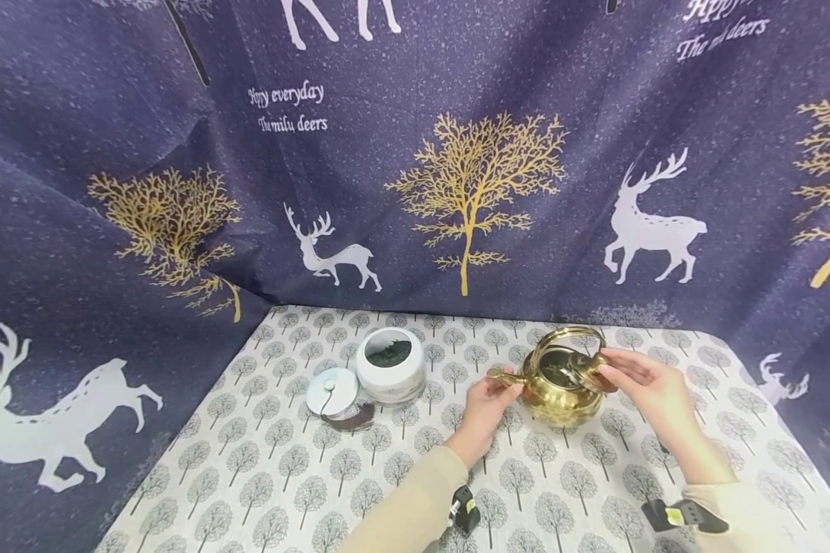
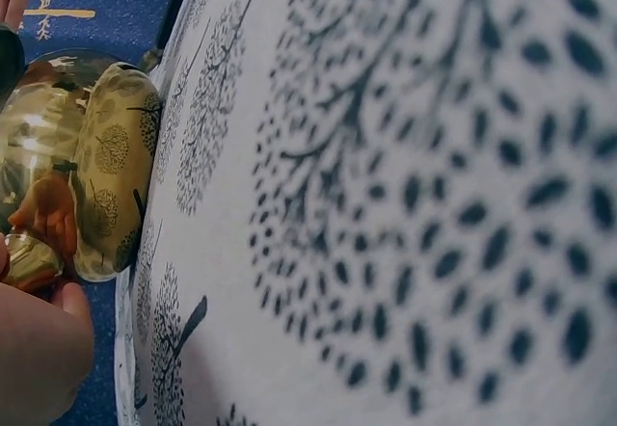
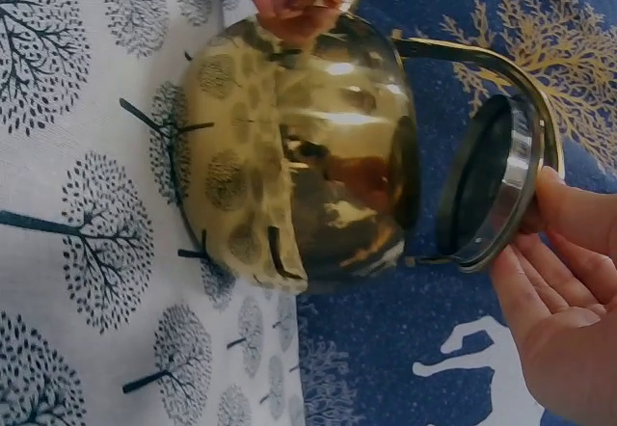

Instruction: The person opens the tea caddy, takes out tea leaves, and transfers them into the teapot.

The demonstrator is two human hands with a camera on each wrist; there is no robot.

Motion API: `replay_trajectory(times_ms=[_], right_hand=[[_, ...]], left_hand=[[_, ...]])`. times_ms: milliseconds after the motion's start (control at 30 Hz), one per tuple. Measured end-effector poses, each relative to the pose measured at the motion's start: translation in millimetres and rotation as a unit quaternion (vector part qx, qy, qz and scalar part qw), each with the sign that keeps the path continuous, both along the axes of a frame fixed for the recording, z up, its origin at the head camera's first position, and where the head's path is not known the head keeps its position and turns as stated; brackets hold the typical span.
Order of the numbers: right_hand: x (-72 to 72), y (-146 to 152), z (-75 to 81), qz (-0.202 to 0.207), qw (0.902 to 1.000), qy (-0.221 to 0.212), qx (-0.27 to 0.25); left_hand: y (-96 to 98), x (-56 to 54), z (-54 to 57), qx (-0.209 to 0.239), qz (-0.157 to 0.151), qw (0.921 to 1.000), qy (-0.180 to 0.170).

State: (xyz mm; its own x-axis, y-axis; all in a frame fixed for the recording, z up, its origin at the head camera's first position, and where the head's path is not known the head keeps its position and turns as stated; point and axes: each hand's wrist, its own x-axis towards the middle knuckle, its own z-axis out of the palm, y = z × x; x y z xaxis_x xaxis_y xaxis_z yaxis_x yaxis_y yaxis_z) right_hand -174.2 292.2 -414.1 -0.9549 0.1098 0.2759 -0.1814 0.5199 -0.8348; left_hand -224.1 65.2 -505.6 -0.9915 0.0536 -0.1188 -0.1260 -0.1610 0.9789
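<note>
A shiny gold teapot point(image 1: 560, 407) stands on the cloth with its arched handle point(image 3: 482, 57) raised and its mouth uncovered. My left hand point(image 1: 480, 415) pinches the teapot's spout point(image 1: 506, 377) between thumb and fingers. In my right hand point(image 1: 653, 388) is the teapot lid point(image 3: 499, 180), gripped at its knob side. The lid is tilted on edge beside the handle, above the right side of the mouth, its dark underside facing the teapot in the right wrist view. In the left wrist view, the teapot's side point(image 2: 116, 171) mirrors the tree-printed cloth.
A white jar point(image 1: 390, 388), uncovered, with dark green leaf-like contents point(image 1: 389, 353), stands left of the teapot. Its white knobbed lid point(image 1: 333, 393) lies beside it, near a dark brown object point(image 1: 356, 419). A deer-print blue curtain point(image 1: 401, 192) hangs behind the table.
</note>
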Motion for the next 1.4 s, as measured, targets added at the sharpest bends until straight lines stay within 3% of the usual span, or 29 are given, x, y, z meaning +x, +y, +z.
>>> replay_trajectory(times_ms=[400, 767, 1167, 1400], right_hand=[[-16.0, -20.0, -9.7, -0.002, 0.9972, 0.041, -0.062], [-26.3, -32.1, -18.3, -0.01, 0.9945, 0.104, 0.011], [-29.4, -30.9, -18.1, 0.002, 0.9957, 0.085, 0.038], [-29.6, -30.7, -18.5, 0.0, 0.9955, 0.077, 0.054]], left_hand=[[-1.0, 4.4, 3.5, -0.003, -0.012, 0.9999, 0.004], [-0.3, 4.5, 5.1, 0.012, -0.014, 0.9998, 0.001], [-2.3, 1.3, 3.2, 0.013, -0.022, 0.9995, 0.018], [-1.5, 1.4, 3.3, 0.014, -0.021, 0.9996, 0.009]])
